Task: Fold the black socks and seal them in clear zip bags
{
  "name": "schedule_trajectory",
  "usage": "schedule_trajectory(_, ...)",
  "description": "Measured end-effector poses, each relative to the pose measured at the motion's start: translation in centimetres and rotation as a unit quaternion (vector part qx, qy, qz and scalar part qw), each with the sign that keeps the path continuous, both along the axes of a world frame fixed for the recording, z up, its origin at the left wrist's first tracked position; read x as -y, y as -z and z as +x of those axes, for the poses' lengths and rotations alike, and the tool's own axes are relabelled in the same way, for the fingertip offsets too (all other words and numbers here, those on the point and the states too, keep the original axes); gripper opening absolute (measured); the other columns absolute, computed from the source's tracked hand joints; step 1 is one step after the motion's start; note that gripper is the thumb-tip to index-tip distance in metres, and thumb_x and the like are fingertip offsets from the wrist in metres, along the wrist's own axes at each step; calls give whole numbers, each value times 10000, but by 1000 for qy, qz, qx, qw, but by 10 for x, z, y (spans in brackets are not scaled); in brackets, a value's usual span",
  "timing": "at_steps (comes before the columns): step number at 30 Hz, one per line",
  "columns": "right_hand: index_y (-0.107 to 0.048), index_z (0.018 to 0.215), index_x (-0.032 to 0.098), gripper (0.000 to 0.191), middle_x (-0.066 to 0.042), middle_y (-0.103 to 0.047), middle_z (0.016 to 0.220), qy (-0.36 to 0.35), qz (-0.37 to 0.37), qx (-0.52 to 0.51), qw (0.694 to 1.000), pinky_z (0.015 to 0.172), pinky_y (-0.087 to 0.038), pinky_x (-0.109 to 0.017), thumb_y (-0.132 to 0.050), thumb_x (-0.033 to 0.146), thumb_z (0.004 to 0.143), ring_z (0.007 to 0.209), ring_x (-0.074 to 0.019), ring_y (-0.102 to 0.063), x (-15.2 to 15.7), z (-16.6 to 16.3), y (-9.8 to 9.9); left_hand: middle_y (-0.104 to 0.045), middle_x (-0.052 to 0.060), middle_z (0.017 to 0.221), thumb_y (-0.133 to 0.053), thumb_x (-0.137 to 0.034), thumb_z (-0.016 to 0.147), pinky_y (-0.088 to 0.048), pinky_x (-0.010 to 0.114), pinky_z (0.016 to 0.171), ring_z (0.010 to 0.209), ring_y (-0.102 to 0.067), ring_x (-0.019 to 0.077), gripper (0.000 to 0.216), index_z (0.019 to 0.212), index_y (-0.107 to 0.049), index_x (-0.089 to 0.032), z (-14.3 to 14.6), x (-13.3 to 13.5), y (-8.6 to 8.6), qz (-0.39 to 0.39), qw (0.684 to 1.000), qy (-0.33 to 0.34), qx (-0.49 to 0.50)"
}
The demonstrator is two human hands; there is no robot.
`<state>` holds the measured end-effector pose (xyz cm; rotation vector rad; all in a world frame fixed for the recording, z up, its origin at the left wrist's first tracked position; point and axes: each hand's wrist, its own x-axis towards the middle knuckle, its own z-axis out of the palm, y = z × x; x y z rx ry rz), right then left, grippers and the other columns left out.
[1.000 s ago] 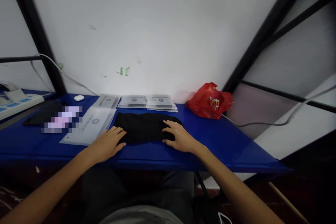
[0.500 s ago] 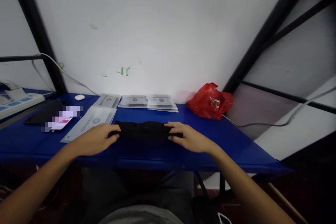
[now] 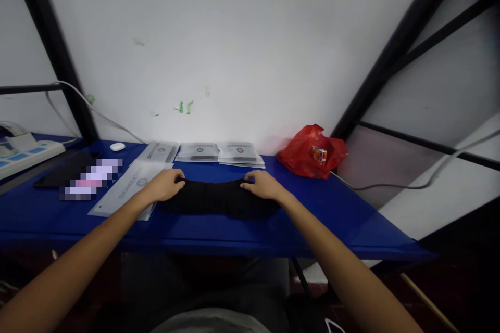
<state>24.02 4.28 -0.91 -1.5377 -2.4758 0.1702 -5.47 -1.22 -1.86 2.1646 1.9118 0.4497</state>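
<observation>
A piece of black cloth (image 3: 219, 199) lies across the blue table in front of me, wider than it is deep; its exact kind does not show. At its far left corner my left hand (image 3: 167, 184) pinches the edge between thumb and fingers. My right hand (image 3: 262, 184) grips the far edge toward the right side in the same way. Left of the cloth lies a frosted plastic bag (image 3: 133, 182) with printed lettering, partly covered by my left forearm.
Along the wall lie several filled frosted bags (image 3: 197, 152). A red plastic bag (image 3: 308, 153) stands at the back right of the blue table (image 3: 336, 223). On the left are a phone (image 3: 91, 179), a white case (image 3: 117, 146) and a power strip (image 3: 35, 157).
Both hands have moved from the cloth's side ends to its far edge. The cloth now spreads wider toward me, its near part lying past both hands.
</observation>
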Motion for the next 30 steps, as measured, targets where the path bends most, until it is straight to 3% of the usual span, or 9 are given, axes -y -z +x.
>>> schedule_trajectory(5,-648,1023,175,281,-108,-634,1145,2,117,-2,993,954,-419,-412,-517,131,778,1096,-262,-553,18,-11,13,-586,133,1107,-408,-230,845,-415,369,834,1049,-511,275,306,1091,-567,-139,12,9,12,87,985,-10,-146)
schedule_trajectory(8,-589,1156,143,396,-109,-536,1297,-33,154,-45,986,1055,-328,-395,-420,87,803,1215,-226,-465,37,-21,22,-577,125,1136,-360,-225,881,-397,376,879,1051,-504,259,327,1134,-550,-145,19,17,16,123,981,30,-144)
schedule_trajectory(12,-449,1323,161,454,-122,-416,1404,-73,83,-36,993,1085,-271,-459,-371,342,914,1311,-253,-355,50,-25,42,-520,172,1269,-311,-340,913,-370,417,932,1157,-472,303,442,1229,-505,-99,23,20,27,69,988,45,-134)
schedule_trajectory(17,-401,1360,161,558,-149,-350,1436,-43,38,-20,998,1077,-260,-500,-328,489,914,1343,-279,-286,26,-2,59,-399,170,1403,-241,-406,925,-312,449,994,1283,-362,315,528,1314,-430,-103,23,22,36,18,991,13,-134)
schedule_trajectory(20,-421,1347,170,547,-136,-404,1407,-41,47,-25,998,1081,-267,-478,-352,490,908,1334,-257,-311,7,17,61,-430,184,1374,-252,-386,921,-345,458,954,1247,-398,326,505,1277,-461,-96,29,25,32,12,988,6,-151)
schedule_trajectory(24,-460,1319,155,535,-137,-439,1382,-18,48,-42,998,1087,-270,-464,-407,475,893,1321,-257,-339,-9,41,63,-565,198,1177,-274,-356,907,-403,445,852,1086,-512,336,455,1120,-568,-82,36,30,20,3,985,9,-170)
schedule_trajectory(30,-484,1296,158,632,-144,-441,1380,60,9,-103,993,1087,-269,-465,-566,521,785,1322,-282,-332,-21,66,60,-599,167,1085,-426,-529,800,-435,365,772,987,-567,305,493,1028,-602,-128,24,27,4,-47,990,35,-131)
